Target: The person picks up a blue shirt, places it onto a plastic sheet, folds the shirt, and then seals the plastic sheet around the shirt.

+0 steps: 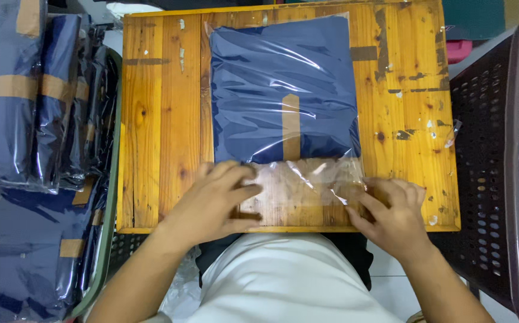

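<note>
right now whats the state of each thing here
clear bag: flat on the board, open flap end empty
navy garment: folded, inside the bag
left hand: pressing the flap
right hand: pressing the flap
packed garments: bagged, stacked in a bin

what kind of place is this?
Probably a garment packing station: a folded navy garment in a clear bag on a wooden board, stacks of bagged ones alongside, and a dark perforated basket.
</note>
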